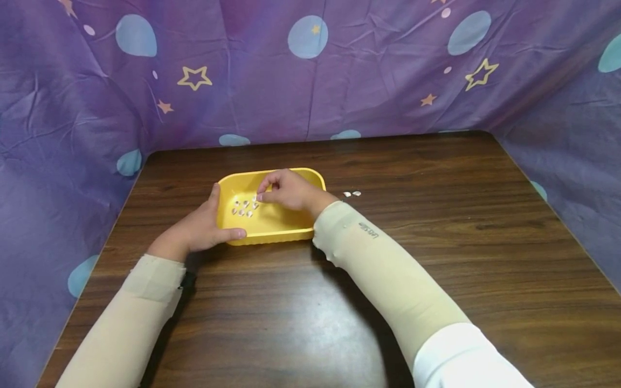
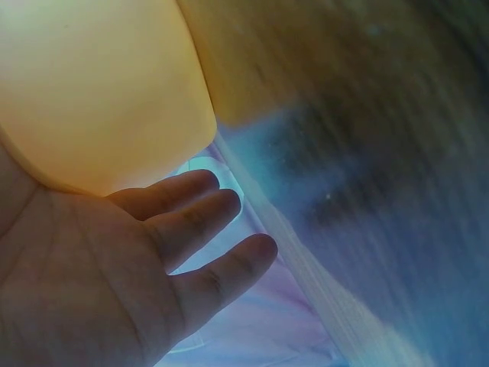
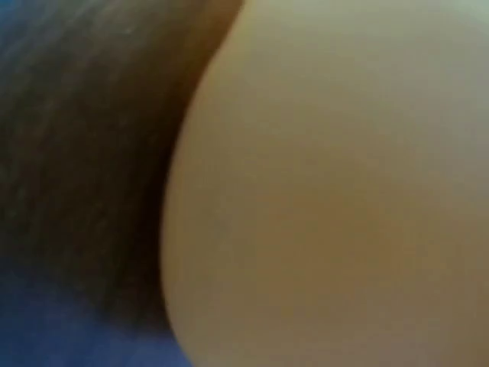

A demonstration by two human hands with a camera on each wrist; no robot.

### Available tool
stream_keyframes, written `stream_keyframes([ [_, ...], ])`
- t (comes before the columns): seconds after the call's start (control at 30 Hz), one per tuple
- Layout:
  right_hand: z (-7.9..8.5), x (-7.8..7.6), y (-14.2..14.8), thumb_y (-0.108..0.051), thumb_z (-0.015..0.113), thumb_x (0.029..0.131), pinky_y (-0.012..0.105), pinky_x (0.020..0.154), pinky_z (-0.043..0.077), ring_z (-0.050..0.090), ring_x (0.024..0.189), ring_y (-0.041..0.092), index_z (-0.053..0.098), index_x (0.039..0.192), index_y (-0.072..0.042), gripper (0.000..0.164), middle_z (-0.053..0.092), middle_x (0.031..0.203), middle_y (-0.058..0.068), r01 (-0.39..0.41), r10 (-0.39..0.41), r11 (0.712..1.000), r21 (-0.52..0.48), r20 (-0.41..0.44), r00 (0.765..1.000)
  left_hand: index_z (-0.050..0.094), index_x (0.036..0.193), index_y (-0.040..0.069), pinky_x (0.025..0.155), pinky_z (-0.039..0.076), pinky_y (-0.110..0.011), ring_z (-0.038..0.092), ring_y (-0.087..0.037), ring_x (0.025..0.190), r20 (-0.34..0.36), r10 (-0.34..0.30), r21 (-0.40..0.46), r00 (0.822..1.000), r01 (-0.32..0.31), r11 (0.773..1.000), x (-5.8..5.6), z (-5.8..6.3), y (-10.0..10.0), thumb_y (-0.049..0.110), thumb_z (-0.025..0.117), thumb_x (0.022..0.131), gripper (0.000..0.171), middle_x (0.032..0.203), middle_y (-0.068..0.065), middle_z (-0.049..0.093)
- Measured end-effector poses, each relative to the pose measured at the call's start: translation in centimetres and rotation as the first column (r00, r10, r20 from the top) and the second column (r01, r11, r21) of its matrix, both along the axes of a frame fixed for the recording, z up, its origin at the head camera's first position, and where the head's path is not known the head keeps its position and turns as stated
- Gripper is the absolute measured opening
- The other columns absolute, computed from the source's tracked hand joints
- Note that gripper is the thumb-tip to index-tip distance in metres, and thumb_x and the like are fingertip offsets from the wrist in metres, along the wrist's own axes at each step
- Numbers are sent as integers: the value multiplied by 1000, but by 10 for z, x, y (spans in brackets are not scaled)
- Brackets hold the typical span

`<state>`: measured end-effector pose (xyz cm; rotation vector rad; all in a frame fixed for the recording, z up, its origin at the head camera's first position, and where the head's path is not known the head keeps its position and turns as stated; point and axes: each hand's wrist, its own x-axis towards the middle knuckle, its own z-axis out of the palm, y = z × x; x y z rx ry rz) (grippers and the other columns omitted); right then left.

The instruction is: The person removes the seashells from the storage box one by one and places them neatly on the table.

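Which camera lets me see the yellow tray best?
The head camera! It shows most of the yellow tray, with small pale pieces inside. The left wrist camera shows only one close-up part of it, and the right wrist camera shows just a blurry part.

Yellow tray (image 1: 271, 237) partly hidden behind right hand (image 1: 289, 191), blurred in right wrist view, pale pieces (image 1: 249, 214) too small to identify
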<state>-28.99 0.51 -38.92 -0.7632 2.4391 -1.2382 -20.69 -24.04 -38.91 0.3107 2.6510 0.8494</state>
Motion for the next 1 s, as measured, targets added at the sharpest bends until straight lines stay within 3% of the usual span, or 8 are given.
stream_keyframes([
  [0.23, -5, 0, -4, -20, 78, 96, 24, 64, 41, 48, 66, 9, 78, 109, -10, 16, 54, 70, -3, -32, 32, 999, 44, -16, 999, -27, 160, -4, 122, 30, -61, 38, -47, 146, -14, -3, 1, 1000, 3, 1000, 0, -2, -1, 54, 79, 90, 139, 167, -41, 15],
  [0.33, -7, 0, -6, -21, 78, 97, 25, 68, 43, 50, 70, 10, 78, 115, -9, 21, 60, 78, -1, -53, 55, 996, 77, -15, 998, -26, 160, -4, 122, 31, -61, 39, -46, 146, -17, -6, 7, 1000, 6, 1000, 0, -3, -1, 54, 78, 90, 139, 167, -40, 15],
  [0.47, -9, 0, -7, -24, 77, 98, 29, 86, 48, 57, 89, 15, 76, 123, -12, 28, 72, 110, 3, -84, 87, 985, 153, -10, 996, -25, 161, -4, 121, 31, -61, 39, -46, 146, -16, -6, -1, 1000, 6, 1000, 1, -3, -1, 55, 78, 90, 138, 167, -40, 15],
  [0.6, -11, 1, -8, -26, 75, 99, 36, 108, 45, 60, 116, 21, 74, 130, -15, 32, 68, 138, 6, -105, 110, 968, 230, -7, 994, -25, 161, -3, 121, 32, -61, 41, -45, 144, -14, -7, -6, 1000, 7, 1000, 1, -2, -1, 55, 78, 90, 138, 167, -40, 17],
  [0.77, -11, 1, -10, -28, 73, 101, 39, 120, 37, 54, 138, 24, 71, 136, -17, 37, 64, 148, 5, -119, 125, 952, 282, -6, 992, -24, 161, -5, 122, 30, -61, 38, -47, 146, -20, -7, -10, 1000, 7, 1000, 1, 0, -1, 53, 78, 91, 137, 167, -40, 15],
  [1.0, -13, -1, -11, -26, 73, 101, 35, 124, 31, 48, 147, 24, 67, 144, -18, 44, 59, 154, 4, -153, 167, 927, 343, -10, 986, -23, 161, -6, 121, 31, -62, 40, -49, 145, -22, -11, -30, 1000, 11, 999, 1, 1, 0, 54, 77, 91, 136, 166, -42, 16],
])
